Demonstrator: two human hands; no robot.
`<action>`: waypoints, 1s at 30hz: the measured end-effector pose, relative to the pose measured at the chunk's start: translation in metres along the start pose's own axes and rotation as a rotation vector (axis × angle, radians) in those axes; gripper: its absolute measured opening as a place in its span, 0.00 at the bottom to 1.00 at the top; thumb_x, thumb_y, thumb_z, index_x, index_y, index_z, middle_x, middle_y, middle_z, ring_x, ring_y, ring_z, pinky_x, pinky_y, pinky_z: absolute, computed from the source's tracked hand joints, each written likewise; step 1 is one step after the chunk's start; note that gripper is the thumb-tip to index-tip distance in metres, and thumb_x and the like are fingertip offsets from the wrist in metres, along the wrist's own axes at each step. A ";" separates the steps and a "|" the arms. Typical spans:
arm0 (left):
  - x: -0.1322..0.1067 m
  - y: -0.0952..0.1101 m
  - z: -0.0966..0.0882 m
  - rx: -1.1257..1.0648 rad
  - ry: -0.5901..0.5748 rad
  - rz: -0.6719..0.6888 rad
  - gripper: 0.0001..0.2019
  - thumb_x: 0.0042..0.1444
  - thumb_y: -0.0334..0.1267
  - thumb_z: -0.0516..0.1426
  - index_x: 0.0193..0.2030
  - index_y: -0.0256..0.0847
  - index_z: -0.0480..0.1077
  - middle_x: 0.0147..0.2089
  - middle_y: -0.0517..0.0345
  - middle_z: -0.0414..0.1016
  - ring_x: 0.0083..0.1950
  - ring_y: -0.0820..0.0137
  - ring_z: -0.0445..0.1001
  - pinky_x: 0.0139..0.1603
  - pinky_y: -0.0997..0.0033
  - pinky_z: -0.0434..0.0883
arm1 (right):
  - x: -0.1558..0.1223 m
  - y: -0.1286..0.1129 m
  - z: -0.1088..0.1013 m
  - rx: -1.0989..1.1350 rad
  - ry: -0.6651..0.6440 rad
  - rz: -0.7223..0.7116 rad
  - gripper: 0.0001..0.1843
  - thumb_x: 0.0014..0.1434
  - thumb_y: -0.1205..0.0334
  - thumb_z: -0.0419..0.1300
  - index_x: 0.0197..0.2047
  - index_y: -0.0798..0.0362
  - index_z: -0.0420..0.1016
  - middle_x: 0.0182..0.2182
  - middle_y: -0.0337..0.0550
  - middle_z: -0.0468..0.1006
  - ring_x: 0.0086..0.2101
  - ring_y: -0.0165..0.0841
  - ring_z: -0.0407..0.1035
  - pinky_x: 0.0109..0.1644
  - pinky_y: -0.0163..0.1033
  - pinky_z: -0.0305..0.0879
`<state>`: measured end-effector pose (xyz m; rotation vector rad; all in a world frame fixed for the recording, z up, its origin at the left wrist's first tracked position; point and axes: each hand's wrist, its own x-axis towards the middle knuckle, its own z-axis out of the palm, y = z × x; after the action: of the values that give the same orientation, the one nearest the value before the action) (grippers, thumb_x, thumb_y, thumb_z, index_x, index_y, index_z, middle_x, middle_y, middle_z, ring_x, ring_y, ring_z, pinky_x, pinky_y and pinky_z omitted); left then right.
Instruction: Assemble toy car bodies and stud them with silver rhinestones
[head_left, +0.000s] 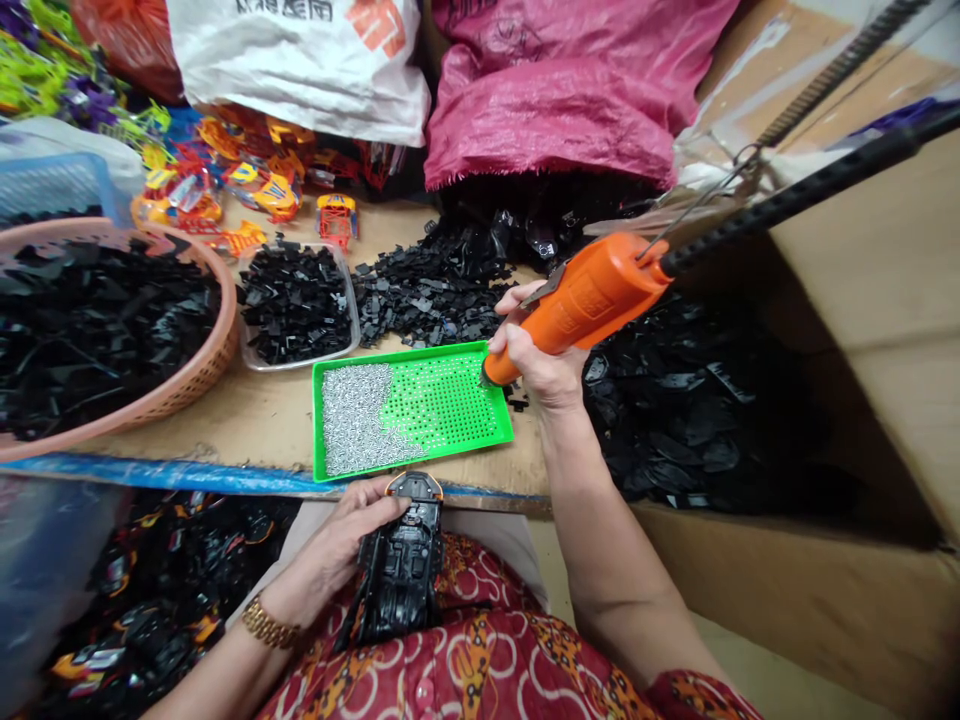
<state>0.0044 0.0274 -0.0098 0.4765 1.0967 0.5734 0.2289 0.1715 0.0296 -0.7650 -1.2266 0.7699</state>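
Note:
My left hand (365,520) grips a black toy car chassis (405,570) with an orange-edged end, held low over the lap, underside up, just in front of the table edge. My right hand (544,360) is wrapped round an orange electric screwdriver (589,300), which slants down to the left. The driver's lower end is over the right end of a green perforated tray (506,425). Small silver screws (356,415) cover the left part of this tray. Whether a screw sits on the driver's tip is too small to tell.
Left stand a pink basket (225,290) and a clear tub (352,315) of black parts. Loose black pieces (435,290) lie behind the tray. Orange car bodies (266,190) and sacks are at the back. At right, a cardboard box (750,570) holds black parts; a cable (810,185) trails from the driver.

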 end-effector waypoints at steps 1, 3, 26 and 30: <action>0.000 0.000 0.000 -0.002 -0.001 -0.003 0.20 0.38 0.49 0.75 0.28 0.35 0.77 0.25 0.58 0.74 0.25 0.76 0.66 0.27 0.77 0.65 | 0.000 0.000 0.000 -0.005 -0.002 0.003 0.15 0.51 0.62 0.66 0.43 0.47 0.72 0.36 0.32 0.78 0.22 0.24 0.71 0.26 0.34 0.72; 0.001 -0.001 -0.001 -0.009 -0.003 -0.002 0.20 0.39 0.49 0.75 0.28 0.35 0.77 0.25 0.58 0.74 0.25 0.75 0.66 0.27 0.77 0.65 | -0.001 0.000 -0.001 -0.001 -0.004 0.010 0.15 0.51 0.61 0.67 0.42 0.47 0.72 0.35 0.33 0.78 0.22 0.24 0.70 0.27 0.35 0.73; 0.002 -0.019 -0.006 -0.070 0.023 0.040 0.13 0.49 0.42 0.71 0.40 0.39 0.82 0.31 0.58 0.81 0.28 0.72 0.73 0.32 0.75 0.69 | 0.000 -0.012 0.005 -0.023 0.043 0.012 0.17 0.50 0.58 0.68 0.42 0.46 0.71 0.35 0.34 0.78 0.21 0.25 0.69 0.26 0.37 0.72; 0.003 -0.018 -0.005 -0.080 -0.009 0.033 0.12 0.47 0.41 0.72 0.35 0.38 0.80 0.30 0.58 0.80 0.28 0.74 0.72 0.30 0.76 0.68 | 0.001 -0.021 0.005 -0.017 0.045 -0.008 0.15 0.51 0.58 0.67 0.41 0.46 0.71 0.35 0.34 0.77 0.21 0.26 0.69 0.26 0.38 0.73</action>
<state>0.0045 0.0166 -0.0247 0.4275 1.0546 0.6414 0.2257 0.1615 0.0485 -0.7872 -1.1963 0.7323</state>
